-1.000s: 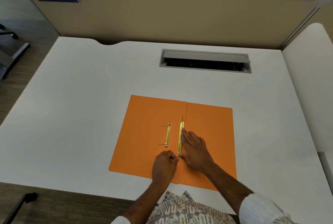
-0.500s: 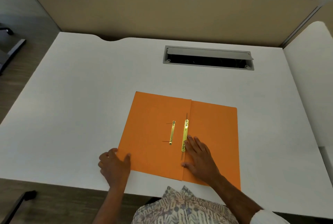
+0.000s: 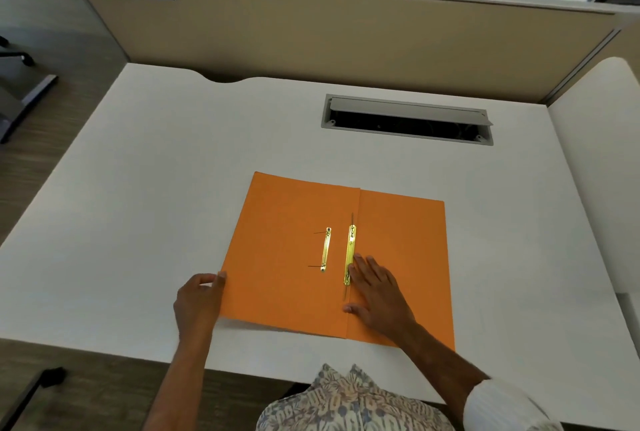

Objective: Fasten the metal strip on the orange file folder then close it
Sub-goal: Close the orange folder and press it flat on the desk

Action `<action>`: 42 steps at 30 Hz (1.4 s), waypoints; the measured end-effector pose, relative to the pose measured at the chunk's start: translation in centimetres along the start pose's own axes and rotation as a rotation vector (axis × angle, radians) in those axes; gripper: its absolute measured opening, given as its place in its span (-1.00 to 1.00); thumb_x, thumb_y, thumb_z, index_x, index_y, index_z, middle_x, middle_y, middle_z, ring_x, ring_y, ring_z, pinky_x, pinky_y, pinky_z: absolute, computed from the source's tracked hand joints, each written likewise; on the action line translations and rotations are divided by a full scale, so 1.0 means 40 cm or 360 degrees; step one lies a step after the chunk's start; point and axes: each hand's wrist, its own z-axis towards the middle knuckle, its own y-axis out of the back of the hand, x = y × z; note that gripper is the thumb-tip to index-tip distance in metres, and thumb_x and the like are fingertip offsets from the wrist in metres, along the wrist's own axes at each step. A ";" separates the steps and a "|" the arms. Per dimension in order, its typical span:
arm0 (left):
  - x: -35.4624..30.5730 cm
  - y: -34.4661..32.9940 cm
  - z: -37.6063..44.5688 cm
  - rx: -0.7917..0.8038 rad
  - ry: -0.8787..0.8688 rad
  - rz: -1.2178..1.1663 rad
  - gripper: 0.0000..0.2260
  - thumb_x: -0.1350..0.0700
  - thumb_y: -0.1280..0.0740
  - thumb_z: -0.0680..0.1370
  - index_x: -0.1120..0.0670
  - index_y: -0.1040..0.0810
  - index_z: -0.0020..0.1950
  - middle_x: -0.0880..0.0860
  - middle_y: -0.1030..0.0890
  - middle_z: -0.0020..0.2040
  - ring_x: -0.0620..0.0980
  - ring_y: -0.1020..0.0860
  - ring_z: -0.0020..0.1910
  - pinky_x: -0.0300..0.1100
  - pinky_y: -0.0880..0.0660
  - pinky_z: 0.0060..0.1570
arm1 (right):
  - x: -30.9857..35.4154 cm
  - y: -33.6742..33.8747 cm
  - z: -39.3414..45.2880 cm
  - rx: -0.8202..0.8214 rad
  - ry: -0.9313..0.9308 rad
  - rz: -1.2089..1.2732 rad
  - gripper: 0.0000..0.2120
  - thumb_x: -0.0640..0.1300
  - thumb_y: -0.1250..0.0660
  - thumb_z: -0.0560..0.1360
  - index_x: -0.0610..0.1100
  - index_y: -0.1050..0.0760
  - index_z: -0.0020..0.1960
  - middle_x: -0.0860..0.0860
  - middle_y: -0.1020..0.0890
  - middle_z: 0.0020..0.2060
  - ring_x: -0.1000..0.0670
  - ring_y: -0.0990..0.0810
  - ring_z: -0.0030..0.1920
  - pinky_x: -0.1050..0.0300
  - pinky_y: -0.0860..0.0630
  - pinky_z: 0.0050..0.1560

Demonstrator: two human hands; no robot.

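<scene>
Left hand point(image 3: 201, 299) has left the strip and now pinches the folder's left cover edge, lifting it slightly; fastening looks done, closing is starting. Right hand point(image 3: 375, 287) lies flat, open, by the metal strip point(image 3: 350, 255). Orange file folder point(image 3: 294, 257) lies open on the surface point(image 3: 173, 171), near front edge.

White desk point(image 3: 173, 171) — open orange folder point(image 3: 287, 257) lying flat on it, near the front edge.

Orange folder point(image 3: 287, 257), gold metal strips point(image 3: 350, 254), white desk point(image 3: 173, 171), leaf-patterned shirt point(image 3: 349, 403).
</scene>
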 end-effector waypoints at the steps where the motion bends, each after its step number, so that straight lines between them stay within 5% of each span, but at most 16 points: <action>1: -0.011 0.016 -0.007 -0.0039 -0.0034 -0.0061 -0.70 -0.11 -0.32 0.59 0.11 -0.61 0.10 0.15 -0.67 0.04 0.11 -0.58 -0.07 0.03 -0.50 -0.01 | 0.007 0.003 0.007 0.0011 0.0002 -0.0012 -0.18 0.40 -0.10 0.49 -0.06 -0.05 0.58 -0.03 0.02 0.59 -0.13 0.05 0.58 -0.16 -0.06 0.50; 4: -0.055 0.069 -0.039 -0.0065 -0.0146 -0.0324 -0.78 -0.10 -0.35 0.58 0.04 -0.61 -0.01 0.02 -0.65 -0.11 0.13 -0.62 -0.06 0.05 -0.56 -0.02 | 0.027 0.012 0.028 0.0004 0.0015 -0.0014 -0.19 0.38 -0.12 0.50 -0.09 -0.08 0.57 -0.06 -0.04 0.59 -0.16 0.00 0.57 -0.15 -0.09 0.50; 9: -0.153 0.132 -0.129 0.0245 -0.0120 -0.0798 -0.88 -0.03 -0.41 0.55 0.00 -0.65 -0.03 0.01 -0.70 -0.07 0.03 -0.64 -0.09 -0.08 -0.53 -0.14 | 0.048 0.017 0.042 -0.0031 0.0078 0.0099 -0.27 0.28 -0.15 0.56 -0.11 -0.07 0.57 -0.09 -0.02 0.59 -0.14 0.04 0.58 -0.08 -0.02 0.54; 19: -0.281 0.083 -0.310 0.0702 -0.0435 -0.0850 -0.94 0.15 -0.44 0.53 0.01 -0.67 -0.13 0.00 -0.70 -0.19 -0.04 -0.64 -0.24 -0.21 -0.57 -0.29 | -0.073 -0.005 -0.116 -0.0242 -0.0133 0.0226 -0.43 0.01 -0.40 0.52 -0.21 -0.37 0.43 -0.21 -0.27 0.50 -0.30 -0.27 0.48 -0.24 -0.32 0.39; 23: -0.316 0.018 -0.371 0.0861 -0.0562 -0.0854 -0.83 -0.04 -0.48 0.40 0.00 -0.66 -0.08 0.05 -0.71 -0.15 -0.01 -0.66 -0.23 -0.23 -0.58 -0.30 | -0.135 -0.010 -0.197 -0.0307 -0.0242 0.0162 -0.35 0.21 0.09 0.62 -0.25 -0.44 0.36 -0.27 -0.38 0.44 -0.33 -0.37 0.41 -0.27 -0.44 0.29; 25: -0.329 -0.024 -0.398 0.0917 -0.0637 -0.0815 -0.85 -0.02 -0.48 0.39 -0.03 -0.66 -0.07 0.07 -0.68 -0.17 0.00 -0.65 -0.25 -0.21 -0.59 -0.31 | -0.157 -0.017 -0.225 -0.0309 -0.0240 0.0147 -0.29 0.23 0.17 0.62 -0.25 -0.46 0.35 -0.27 -0.40 0.43 -0.33 -0.39 0.40 -0.27 -0.46 0.26; 28: -0.341 -0.098 -0.441 0.1028 -0.0761 -0.0739 -0.86 0.10 -0.48 0.44 -0.06 -0.64 -0.02 0.10 -0.62 -0.22 -0.03 -0.60 -0.31 -0.24 -0.59 -0.32 | -0.187 -0.024 -0.246 -0.0268 -0.0262 0.0151 -0.49 0.12 -0.19 0.59 -0.23 -0.47 0.34 -0.24 -0.39 0.44 -0.33 -0.41 0.38 -0.27 -0.47 0.25; 31: -0.347 -0.178 -0.481 0.1123 -0.0891 -0.0587 -0.79 0.02 -0.46 0.45 -0.12 -0.60 0.07 0.00 -0.62 -0.22 -0.10 -0.59 -0.29 -0.09 -0.64 -0.30 | -0.200 -0.027 -0.247 -0.0233 -0.0242 0.0183 -0.41 -0.01 -0.52 0.41 -0.22 -0.48 0.35 -0.21 -0.39 0.44 -0.33 -0.42 0.38 -0.29 -0.49 0.23; 38: -0.338 -0.373 -0.540 0.1217 -0.1159 -0.0204 -0.69 -0.06 -0.39 0.48 -0.24 -0.47 0.20 -0.09 -0.60 -0.18 -0.11 -0.61 -0.27 -0.22 -0.60 -0.21 | -0.205 -0.015 -0.256 -0.0348 -0.0172 0.0297 -0.43 -0.19 -0.54 0.35 -0.22 -0.49 0.32 -0.24 -0.50 0.35 -0.34 -0.46 0.34 -0.27 -0.52 0.18; 42: -0.330 -0.465 -0.555 0.1218 -0.1251 0.0029 -0.62 -0.08 -0.35 0.48 -0.23 -0.40 0.28 -0.08 -0.56 -0.21 -0.18 -0.58 -0.29 -0.20 -0.58 -0.23 | -0.229 -0.012 -0.278 -0.0351 -0.0250 0.0360 -0.39 -0.27 -0.44 0.40 -0.19 -0.38 0.43 -0.20 -0.42 0.43 -0.29 -0.32 0.45 -0.30 -0.36 0.34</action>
